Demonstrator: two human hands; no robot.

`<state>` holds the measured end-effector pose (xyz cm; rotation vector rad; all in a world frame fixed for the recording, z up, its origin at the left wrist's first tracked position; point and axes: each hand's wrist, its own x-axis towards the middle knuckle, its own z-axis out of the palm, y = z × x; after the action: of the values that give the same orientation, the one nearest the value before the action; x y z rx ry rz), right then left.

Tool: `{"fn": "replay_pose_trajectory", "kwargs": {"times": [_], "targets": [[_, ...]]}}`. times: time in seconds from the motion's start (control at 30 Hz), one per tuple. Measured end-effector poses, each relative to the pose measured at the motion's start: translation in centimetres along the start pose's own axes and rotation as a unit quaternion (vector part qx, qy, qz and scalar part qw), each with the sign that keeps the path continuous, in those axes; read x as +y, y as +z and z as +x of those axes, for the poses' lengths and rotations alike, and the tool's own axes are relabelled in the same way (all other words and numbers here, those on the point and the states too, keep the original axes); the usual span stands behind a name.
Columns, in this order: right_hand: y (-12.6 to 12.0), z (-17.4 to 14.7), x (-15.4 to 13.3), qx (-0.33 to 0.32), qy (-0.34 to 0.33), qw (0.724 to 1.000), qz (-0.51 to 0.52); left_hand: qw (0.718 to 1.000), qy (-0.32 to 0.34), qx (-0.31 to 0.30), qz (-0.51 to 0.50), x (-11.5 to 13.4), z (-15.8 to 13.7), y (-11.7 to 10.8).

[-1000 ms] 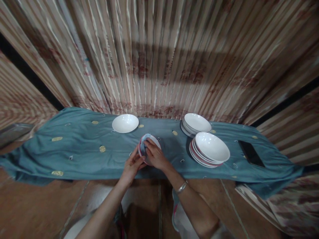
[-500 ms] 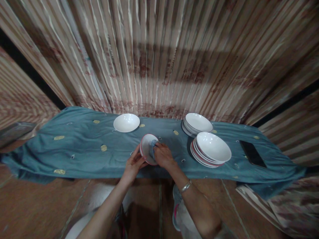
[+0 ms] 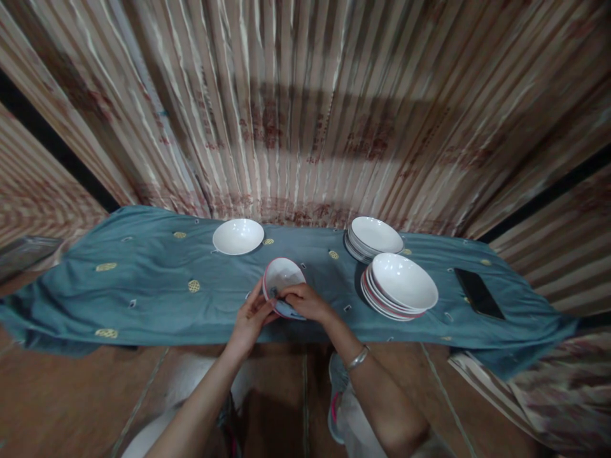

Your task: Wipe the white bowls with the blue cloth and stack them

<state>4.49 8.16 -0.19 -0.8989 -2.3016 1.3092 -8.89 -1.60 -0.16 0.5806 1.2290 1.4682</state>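
My left hand (image 3: 252,318) is closed on the left side of a white bowl with a red rim (image 3: 282,272), which is tilted over the front of the table. Inside the bowl, my right hand (image 3: 305,301) presses a bluish cloth (image 3: 289,310) against the lower wall; its fingers are bent around the cloth and partly hide it. A single white plate (image 3: 238,236) lies beyond the bowl, to the left. To the right of my hands stand a stack of white bowls, some red-rimmed (image 3: 405,283), and behind it a stack of white dishes (image 3: 377,235).
A blue-green patterned cloth (image 3: 157,286) covers the long table. A black phone (image 3: 478,292) lies at its right. Behind the table hangs a striped curtain (image 3: 296,127). Dark poles run at both sides, and brown floor tiles (image 3: 281,394) show below the front edge.
My right hand has moved the cloth from the upper right part of the bowl down to its lower wall. The bowl has turned slightly in my left hand. The view has shifted a little.
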Motion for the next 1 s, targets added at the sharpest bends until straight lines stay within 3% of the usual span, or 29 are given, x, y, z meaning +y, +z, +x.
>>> {"fn": "replay_pose_trajectory", "kwargs": {"times": [0.17, 0.3, 0.6, 0.8, 1.0], "targets": [[0.8, 0.4, -0.1, 0.057, -0.014, 0.991, 0.122, 1.0, 0.001, -0.003, -0.008, 0.0, -0.1, 0.1], [1.0, 0.7, -0.8, 0.098, -0.053, 0.984, 0.139, 1.0, 0.009, -0.011, -0.008, -0.3, 0.0, -0.1], [0.7, 1.1, -1.1, 0.151, -0.083, 0.979, -0.105, 1.0, 0.01, -0.01, -0.006, -0.3, -0.1, -0.1], [0.3, 0.2, -1.7, 0.123, -0.012, 0.941, -0.314, 1.0, 0.005, -0.005, -0.018, -0.4, 0.0, -0.1], [-0.1, -0.4, -2.1, 0.103, 0.055, 0.903, -0.413, 1.0, 0.006, -0.007, -0.017, -0.4, 0.0, 0.0]]}}
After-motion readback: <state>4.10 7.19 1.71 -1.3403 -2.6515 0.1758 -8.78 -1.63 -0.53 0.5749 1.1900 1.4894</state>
